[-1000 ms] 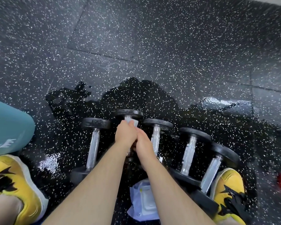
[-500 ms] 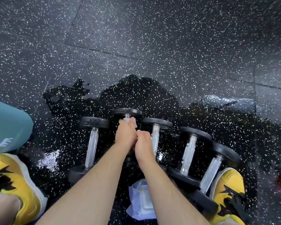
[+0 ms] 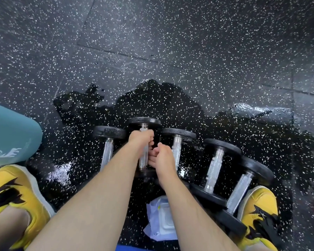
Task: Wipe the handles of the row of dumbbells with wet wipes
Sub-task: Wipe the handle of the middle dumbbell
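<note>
Your left hand point(image 3: 140, 140) is fisted round the dumbbell handle point(image 3: 143, 161) near the far plate. Your right hand point(image 3: 162, 156) sits just behind, fingers curled onto it. Both arms are outstretched.

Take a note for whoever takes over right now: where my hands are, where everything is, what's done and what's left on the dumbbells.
Left hand: grips the top of the second dumbbell's handle; a white wipe seems to peek above the fist.
Right hand: fingers curled against the same handle, lower down.
Row of five dumbbells lies on the floor; wipes pack lies between the forearms.
Done: cannot tell which handles are clean.
Left: finish this handle, then any unwiped ones.
</note>
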Demonstrator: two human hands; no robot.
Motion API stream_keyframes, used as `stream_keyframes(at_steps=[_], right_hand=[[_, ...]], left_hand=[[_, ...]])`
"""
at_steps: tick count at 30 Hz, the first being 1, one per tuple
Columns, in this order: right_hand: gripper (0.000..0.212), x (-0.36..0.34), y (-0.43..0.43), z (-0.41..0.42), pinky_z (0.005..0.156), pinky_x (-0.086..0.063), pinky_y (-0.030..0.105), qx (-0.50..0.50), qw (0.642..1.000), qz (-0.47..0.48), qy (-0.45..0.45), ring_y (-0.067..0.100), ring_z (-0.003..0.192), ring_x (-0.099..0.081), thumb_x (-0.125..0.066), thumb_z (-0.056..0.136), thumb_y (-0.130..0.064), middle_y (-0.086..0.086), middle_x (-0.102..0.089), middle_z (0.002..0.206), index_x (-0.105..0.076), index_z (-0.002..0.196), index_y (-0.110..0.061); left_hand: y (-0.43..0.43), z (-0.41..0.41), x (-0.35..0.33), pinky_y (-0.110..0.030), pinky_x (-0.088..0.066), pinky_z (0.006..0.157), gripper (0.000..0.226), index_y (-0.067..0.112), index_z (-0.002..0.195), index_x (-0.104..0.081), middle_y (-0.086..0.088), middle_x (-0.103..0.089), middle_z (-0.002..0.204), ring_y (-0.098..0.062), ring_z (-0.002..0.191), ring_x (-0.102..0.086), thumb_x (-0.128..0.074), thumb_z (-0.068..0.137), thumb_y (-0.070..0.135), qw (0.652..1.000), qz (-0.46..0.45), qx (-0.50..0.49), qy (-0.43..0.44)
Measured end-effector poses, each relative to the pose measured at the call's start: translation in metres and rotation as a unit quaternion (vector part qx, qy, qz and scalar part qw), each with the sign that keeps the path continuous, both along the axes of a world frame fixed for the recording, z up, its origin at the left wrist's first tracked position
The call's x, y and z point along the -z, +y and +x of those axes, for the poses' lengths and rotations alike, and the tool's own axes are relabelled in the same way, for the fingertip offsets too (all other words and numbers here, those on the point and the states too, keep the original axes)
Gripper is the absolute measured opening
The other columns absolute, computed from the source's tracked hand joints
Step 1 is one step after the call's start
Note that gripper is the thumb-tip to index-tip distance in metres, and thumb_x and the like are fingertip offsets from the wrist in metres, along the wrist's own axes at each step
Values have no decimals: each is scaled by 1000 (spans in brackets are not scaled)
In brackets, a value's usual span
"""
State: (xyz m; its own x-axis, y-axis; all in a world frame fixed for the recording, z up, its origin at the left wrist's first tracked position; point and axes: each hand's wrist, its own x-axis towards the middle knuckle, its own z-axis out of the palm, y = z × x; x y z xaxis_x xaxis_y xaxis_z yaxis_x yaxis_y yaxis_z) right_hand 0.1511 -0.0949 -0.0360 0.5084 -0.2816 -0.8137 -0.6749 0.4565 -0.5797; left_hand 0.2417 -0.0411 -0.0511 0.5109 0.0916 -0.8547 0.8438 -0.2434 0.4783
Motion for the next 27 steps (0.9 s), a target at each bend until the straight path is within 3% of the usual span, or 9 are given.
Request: stream_keyframes(at_steps=[3,6,8,10,12,15,19,22,27], right_hand=[[26,3,-1,2,82,-63,44,6,1000,25,-7,30,87,-73,-42,99,-29,15,-72,95,-55,100,-7],[22,16,2,1,88,-56,57,-23,999,-21,18,28,81,-63,-48,75,-47,1,-61,78,-53,71,-26],[25,31,1,-1,90,-53,60,-40,998,-38,27,24,75,-55,-46,68,-51,-6,-54,69,-46,60,-28],[25,24,2,1,86,-53,55,-40,998,-31,26,22,70,-51,-46,67,-52,-9,-51,65,-45,61,-28],[21,11,2,2,70,-49,46,-31,999,-12,16,17,62,-47,-47,68,-48,-10,-50,61,-43,66,-27],[15,8,2,3,57,-37,33,-34,999,-4,-1,10,54,-42,-44,74,-38,-13,-47,56,-40,68,-25],[21,23,2,0,66,-43,45,-69,995,-74,10,18,66,-48,-42,70,-47,-6,-53,67,-44,65,-27],[26,25,2,-1,72,-52,50,-74,995,-62,7,21,68,-57,-43,70,-45,2,-63,76,-55,75,-23],[27,29,0,-2,76,-54,49,-74,996,-46,10,25,71,-61,-43,70,-46,6,-68,80,-54,78,-23]], left_hand=[[13,-7,1,-35,-54,63,22,8,84,-62,-4,-61,70,-18,58,-57,-69,91,28,999,-33,20,-38],[11,-16,1,-42,-57,78,44,6,111,-54,-7,-66,87,-28,76,-66,-50,99,48,980,87,135,-121],[8,-22,-3,-38,-49,80,47,5,124,-45,-10,-63,103,-32,93,-63,-36,105,47,955,153,193,-168],[7,-26,-7,-38,-43,76,45,5,127,-45,-14,-65,110,-34,97,-62,-28,108,43,943,178,208,-187],[11,-33,-9,-38,-42,75,44,5,126,-47,-16,-64,113,-34,98,-61,-26,108,39,928,216,244,-182],[19,-46,-10,-39,-44,72,36,7,124,-49,-15,-58,118,-31,94,-58,-25,108,28,872,275,372,-159],[6,-31,-9,-37,-44,77,37,4,131,-44,-19,-56,126,-35,107,-59,-31,107,29,912,239,314,-115],[-9,-6,-9,-40,-42,82,47,0,133,-39,-20,-56,130,-37,115,-58,-33,107,39,947,211,227,-90],[-5,-7,-12,-36,-43,81,36,6,139,-40,-19,-50,132,-33,112,-59,-31,109,25,928,221,279,-107]])
